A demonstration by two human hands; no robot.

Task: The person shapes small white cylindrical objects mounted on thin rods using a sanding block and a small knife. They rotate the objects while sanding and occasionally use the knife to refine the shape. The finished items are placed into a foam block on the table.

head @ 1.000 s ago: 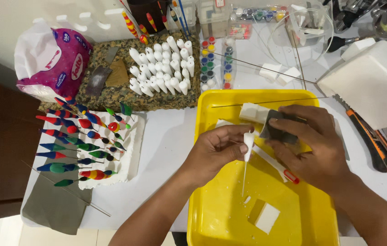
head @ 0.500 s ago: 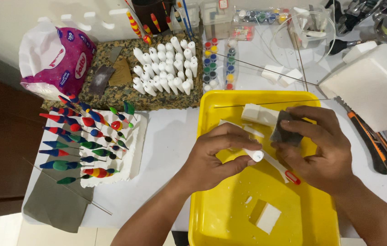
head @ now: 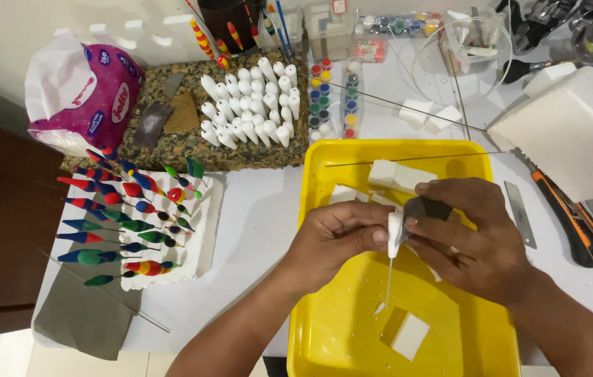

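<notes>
Centrally, left hand (head: 335,234) pinches small white foam float body (head: 394,230) on thin wire above yellow plastic tray (head: 324,328); right hand (head: 474,241) presses dark sanding piece (head: 425,207) against it. Tray holds white foam blocks (head: 408,335), crumbs. White counter (head: 261,209) beneath.

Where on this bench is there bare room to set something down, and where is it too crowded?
Free: the white table strip between the foam block of painted floats and the yellow tray, and the tray floor beside the loose foam square. Crowded: the tray's upper half under the left hand and right hand, and the back row of paint pots.
</notes>
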